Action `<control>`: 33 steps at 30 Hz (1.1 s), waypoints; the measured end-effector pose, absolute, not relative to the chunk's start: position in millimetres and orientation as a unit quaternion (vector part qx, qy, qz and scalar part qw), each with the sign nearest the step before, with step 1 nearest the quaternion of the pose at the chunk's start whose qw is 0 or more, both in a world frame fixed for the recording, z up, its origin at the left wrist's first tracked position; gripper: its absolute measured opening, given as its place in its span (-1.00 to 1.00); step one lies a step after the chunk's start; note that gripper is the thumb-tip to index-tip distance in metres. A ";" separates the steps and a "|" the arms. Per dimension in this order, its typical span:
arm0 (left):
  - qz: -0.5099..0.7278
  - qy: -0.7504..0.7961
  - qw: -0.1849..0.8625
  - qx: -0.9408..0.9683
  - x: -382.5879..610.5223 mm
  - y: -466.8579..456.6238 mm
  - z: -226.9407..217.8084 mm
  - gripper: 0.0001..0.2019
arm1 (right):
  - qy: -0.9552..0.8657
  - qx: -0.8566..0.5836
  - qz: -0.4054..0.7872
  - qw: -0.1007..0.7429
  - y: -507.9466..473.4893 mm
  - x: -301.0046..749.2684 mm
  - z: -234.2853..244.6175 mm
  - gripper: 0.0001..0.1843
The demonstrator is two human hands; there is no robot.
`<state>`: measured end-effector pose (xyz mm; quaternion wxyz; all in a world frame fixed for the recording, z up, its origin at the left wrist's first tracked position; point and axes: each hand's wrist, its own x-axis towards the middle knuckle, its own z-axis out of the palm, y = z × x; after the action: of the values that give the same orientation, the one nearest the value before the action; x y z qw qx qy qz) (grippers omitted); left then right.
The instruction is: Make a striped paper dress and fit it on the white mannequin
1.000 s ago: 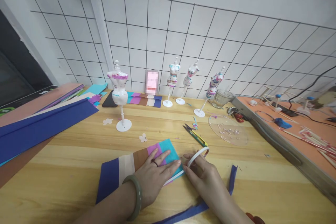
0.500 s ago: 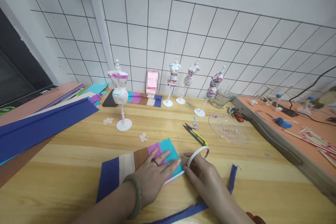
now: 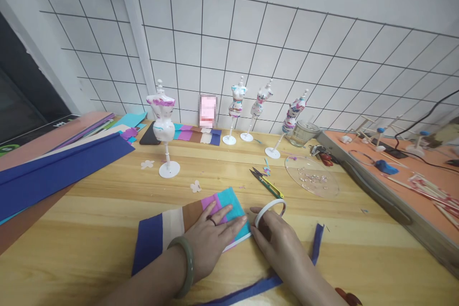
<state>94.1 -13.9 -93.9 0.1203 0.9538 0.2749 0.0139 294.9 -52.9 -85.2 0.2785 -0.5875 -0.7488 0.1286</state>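
My left hand (image 3: 211,240) lies flat with fingers stretched out on a striped pad of crepe paper (image 3: 172,229) in blue, cream, brown, purple and teal, pressing it to the wooden table (image 3: 89,210). A green bangle sits on that wrist. My right hand (image 3: 276,239) is closed on a white tape roll (image 3: 269,210) at the pad's right edge, its tape strip lying along the teal end. A blue paper strip (image 3: 317,244) lies just right of that hand.
Small yellow-handled snips (image 3: 267,184) lie beyond the hands. Several mini mannequins (image 3: 163,129) stand further back, with a glass jar (image 3: 300,134), a clear dish of beads (image 3: 311,179), blue paper rolls (image 3: 53,172) at left and an orange tray (image 3: 401,177) at right.
My right hand with the tape roll has shifted slightly left and lower, closer to the pad's edge. The left hand has stayed flat in place.
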 end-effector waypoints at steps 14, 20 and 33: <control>0.007 0.273 0.122 0.954 93.8 -13.3 -92.0 -0.16 | -0.777 -0.561 0.069 0.277 -52.7 292.0 -87.9 -0.81; 0.007 0.272 0.123 0.954 93.9 -13.1 -93.1 -0.13 | -0.784 -0.553 0.045 0.279 -51.6 291.5 -91.3 -0.74; 0.128 0.331 0.088 0.931 68.7 -11.0 -82.0 -0.48 | -0.781 -0.566 0.080 0.254 -52.1 290.4 -83.4 -0.82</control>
<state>68.7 -11.0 -82.0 0.0885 0.9309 0.3305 0.1280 290.4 -52.1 -83.4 0.2536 -0.5655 -0.7807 0.0800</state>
